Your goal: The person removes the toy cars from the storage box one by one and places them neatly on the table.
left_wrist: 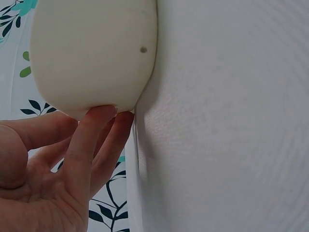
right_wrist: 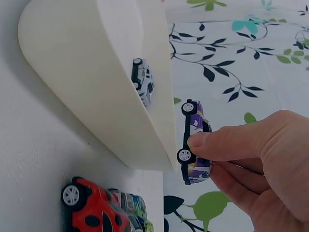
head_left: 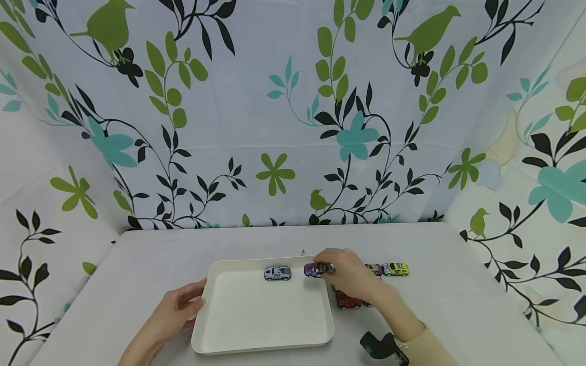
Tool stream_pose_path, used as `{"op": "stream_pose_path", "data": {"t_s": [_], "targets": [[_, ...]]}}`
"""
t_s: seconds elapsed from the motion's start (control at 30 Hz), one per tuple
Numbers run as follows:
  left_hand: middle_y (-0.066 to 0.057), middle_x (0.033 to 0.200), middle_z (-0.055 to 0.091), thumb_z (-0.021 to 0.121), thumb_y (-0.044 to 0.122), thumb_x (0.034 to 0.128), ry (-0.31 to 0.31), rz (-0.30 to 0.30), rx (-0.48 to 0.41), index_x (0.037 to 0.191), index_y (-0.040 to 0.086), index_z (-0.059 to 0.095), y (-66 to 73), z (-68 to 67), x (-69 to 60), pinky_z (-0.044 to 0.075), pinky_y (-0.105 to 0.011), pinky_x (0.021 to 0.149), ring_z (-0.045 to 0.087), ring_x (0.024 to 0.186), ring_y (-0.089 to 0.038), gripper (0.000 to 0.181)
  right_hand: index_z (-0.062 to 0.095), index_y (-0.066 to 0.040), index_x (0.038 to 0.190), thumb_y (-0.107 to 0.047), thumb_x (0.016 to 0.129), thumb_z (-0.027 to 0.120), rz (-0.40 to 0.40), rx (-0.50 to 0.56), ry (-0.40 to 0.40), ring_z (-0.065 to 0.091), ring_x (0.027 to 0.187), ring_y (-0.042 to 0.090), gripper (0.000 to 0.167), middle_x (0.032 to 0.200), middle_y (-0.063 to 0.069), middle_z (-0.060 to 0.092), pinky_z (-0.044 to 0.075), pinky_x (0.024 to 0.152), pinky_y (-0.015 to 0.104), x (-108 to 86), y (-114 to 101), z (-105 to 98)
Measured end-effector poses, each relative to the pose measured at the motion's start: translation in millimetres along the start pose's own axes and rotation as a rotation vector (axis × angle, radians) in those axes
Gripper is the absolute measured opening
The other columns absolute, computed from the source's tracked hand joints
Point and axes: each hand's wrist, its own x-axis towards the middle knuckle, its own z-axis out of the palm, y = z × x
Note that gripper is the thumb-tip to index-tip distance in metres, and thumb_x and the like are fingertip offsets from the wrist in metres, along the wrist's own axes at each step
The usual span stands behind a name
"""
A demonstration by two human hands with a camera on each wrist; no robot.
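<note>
A purple toy car (right_wrist: 195, 140) is pinched between the thumb and fingers of my right hand (head_left: 348, 272), held over the far right corner of a white tray (head_left: 263, 348). Inside that tray, near its far edge, sits a silver-white toy car (head_left: 277, 273). My left hand (head_left: 176, 307) touches the tray's left side; in the left wrist view its fingers (left_wrist: 87, 135) meet the outer wall, the thumb apart from the others.
Right of the tray stand a red toy car (head_left: 348, 300) with black spots and a yellow toy car (head_left: 396, 269). Other toy cars are partly hidden by my right hand. A black strap-like object (head_left: 380, 346) lies by the right sleeve. Patterned curtains border the table.
</note>
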Motion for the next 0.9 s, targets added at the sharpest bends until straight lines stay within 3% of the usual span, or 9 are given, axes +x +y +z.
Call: {"op": "stream_pose_path", "data": {"t_s": [0.9], "targets": [[-0.029,0.15,0.042,0.057,0.009,0.1011,-0.017,0.004,0.005,0.151,0.001,0.039,0.8,-0.5,-1.2,0.06,-0.047,0.084,0.058,0.124,-0.039,0.054,0.072,-0.004,0.112,0.002,0.08,0.079,0.075,-0.046,0.086,0.07,0.104,0.028,0.033,0.113,0.008,0.074,0.059,0.087,0.042,-52.5,51,-31]]}}
